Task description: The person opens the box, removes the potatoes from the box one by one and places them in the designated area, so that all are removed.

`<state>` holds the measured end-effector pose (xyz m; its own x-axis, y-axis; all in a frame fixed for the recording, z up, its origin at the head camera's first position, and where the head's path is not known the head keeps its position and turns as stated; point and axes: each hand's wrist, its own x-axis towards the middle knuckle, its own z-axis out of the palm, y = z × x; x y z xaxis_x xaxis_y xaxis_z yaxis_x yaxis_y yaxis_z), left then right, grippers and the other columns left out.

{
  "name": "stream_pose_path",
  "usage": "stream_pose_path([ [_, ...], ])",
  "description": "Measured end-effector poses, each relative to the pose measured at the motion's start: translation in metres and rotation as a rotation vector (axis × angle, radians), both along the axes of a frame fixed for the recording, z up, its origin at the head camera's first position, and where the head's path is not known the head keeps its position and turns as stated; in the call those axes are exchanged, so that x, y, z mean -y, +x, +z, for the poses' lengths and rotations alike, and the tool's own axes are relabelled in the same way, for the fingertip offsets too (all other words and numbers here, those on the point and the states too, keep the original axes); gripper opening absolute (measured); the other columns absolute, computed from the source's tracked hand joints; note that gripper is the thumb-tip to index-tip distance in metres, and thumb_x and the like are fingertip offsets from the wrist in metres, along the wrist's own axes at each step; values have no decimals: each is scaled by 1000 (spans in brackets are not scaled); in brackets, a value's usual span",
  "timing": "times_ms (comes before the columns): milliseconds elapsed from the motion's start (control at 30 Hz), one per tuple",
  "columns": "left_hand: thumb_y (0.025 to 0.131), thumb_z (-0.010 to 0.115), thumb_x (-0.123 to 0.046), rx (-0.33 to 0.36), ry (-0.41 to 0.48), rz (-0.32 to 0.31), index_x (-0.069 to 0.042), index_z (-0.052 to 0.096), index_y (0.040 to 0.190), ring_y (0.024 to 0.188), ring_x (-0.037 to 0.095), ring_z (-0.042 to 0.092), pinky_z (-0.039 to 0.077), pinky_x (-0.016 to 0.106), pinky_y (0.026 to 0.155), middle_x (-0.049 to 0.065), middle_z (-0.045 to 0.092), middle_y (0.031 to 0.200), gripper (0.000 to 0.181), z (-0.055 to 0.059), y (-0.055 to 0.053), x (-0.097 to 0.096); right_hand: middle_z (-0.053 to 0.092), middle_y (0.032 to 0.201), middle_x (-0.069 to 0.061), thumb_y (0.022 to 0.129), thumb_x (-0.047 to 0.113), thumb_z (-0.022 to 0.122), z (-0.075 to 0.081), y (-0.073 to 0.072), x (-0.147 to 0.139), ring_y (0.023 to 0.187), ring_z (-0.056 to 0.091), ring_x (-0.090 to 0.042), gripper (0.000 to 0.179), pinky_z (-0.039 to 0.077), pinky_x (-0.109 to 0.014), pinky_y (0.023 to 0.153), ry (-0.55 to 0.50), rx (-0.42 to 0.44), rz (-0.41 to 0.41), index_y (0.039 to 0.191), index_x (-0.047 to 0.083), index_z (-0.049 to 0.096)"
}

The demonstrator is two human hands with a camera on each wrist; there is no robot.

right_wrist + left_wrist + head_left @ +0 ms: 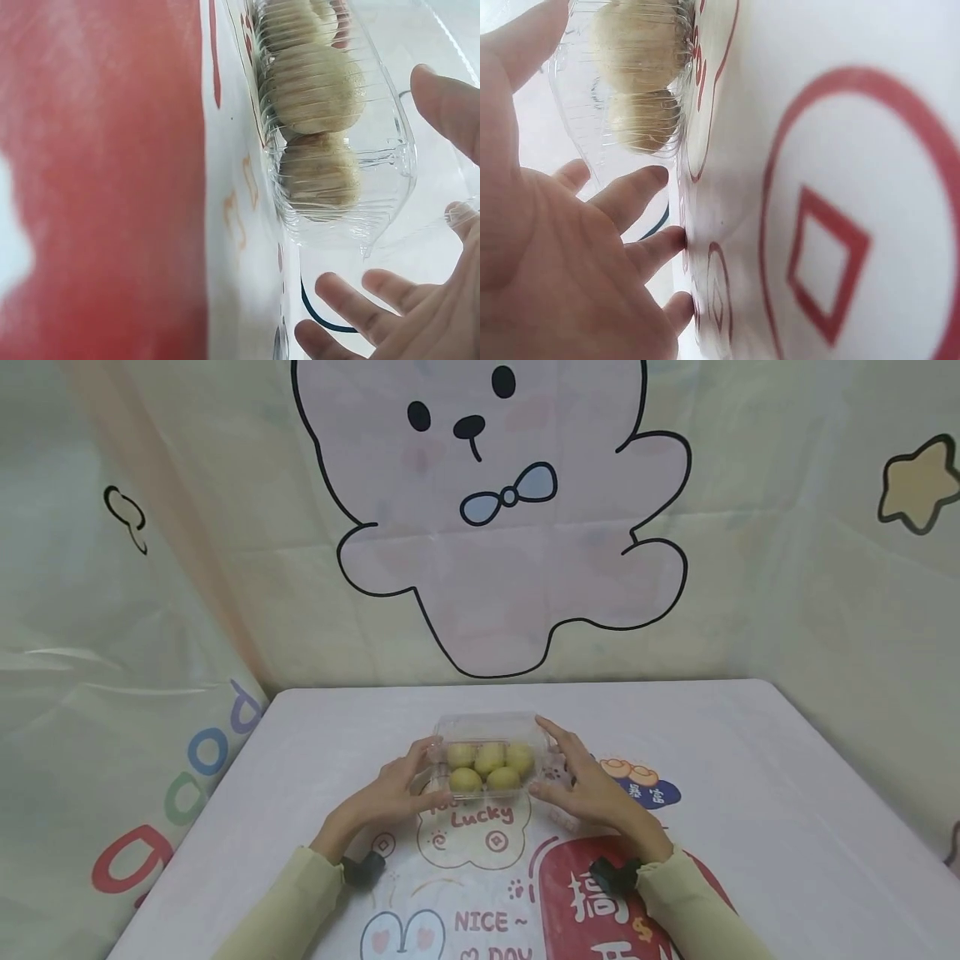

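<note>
In the head view a clear plastic clamshell box [491, 795] stands on the table with several round yellow-green fruits [491, 758] inside. Its clear lid [487, 725] shows raised along the far side. My left hand [401, 789] is at the box's left side, thumb by the near corner, forefinger by the far one. On the other side, my right hand [588, 785] has its forefinger up at the lid's far right corner and its thumb by the near right corner. Both wrist views show spread, fairly straight fingers beside the ribbed wall of the box.
A white table [345, 718] with printed words and drawings bears the box. Behind it hangs a backdrop [495, 610] with a cartoon animal. A lettered sheet [150, 735] drops down along the left edge. Dark bands [363, 870] sit at both wrists.
</note>
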<state>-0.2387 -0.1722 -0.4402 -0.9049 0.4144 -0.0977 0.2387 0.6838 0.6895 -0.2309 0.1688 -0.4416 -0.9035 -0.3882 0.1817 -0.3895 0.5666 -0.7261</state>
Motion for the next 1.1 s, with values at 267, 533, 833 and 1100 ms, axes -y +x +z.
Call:
stream_pose_path([
  [267,89,70,-60,10,-17,23,-31,21,157,153,47,25,21,75,118,11,41,162,89,-2,-1,-1,26,166,-9,88,46,74,5,-5,8,151,29,-39,96,32,-78,110,16,-58,-30,162,39,13],
  [533,89,69,-60,-2,1,0,-37,17,160,154,46,24,16,75,119,10,41,162,91,-3,-1,0,29,165,-14,89,41,75,7,-14,13,151,29,-42,102,27,-79,112,-15,-14,-78,163,39,6],
  [833,88,69,-64,1,-16,21,-39,17,160,153,46,25,18,74,119,10,43,161,92,-4,0,-1,29,168,-12,90,37,76,9,-26,14,147,39,-41,110,7,-78,118,-62,-86,-74,163,34,-6],
  [1100,88,69,-63,-7,-23,24,-38,18,160,154,45,26,19,75,119,10,44,160,91,-4,-1,-2,23,170,-13,92,38,73,10,-29,16,148,37,-41,108,5,-79,117,-83,-63,-66,162,35,-9],
])
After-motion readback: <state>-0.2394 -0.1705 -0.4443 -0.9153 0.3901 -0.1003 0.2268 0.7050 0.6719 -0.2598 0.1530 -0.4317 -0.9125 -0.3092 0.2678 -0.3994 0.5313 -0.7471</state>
